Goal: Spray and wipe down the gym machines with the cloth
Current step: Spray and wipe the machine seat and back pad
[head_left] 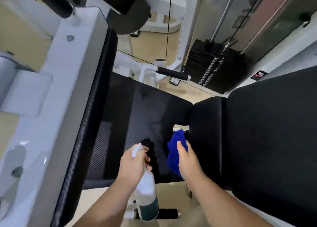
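My left hand (133, 163) grips the neck of a white spray bottle (146, 190) holding dark green liquid, its nozzle pointing up and away over the black seat pad (145, 110). My right hand (187, 160) holds a bunched blue cloth (174, 151) against the inner edge of the black back pad (265, 124), near the gap between seat and back. Both pads belong to a white-framed gym machine (68, 72).
A black weight stack (209, 67) with cables stands at the back right. A black-gripped handle (173, 73) juts out beyond the seat. A black roller pad (51, 0) sits upper left. Beige floor (171, 197) shows below the seat, with another black-gripped handle (168, 213) at the bottom.
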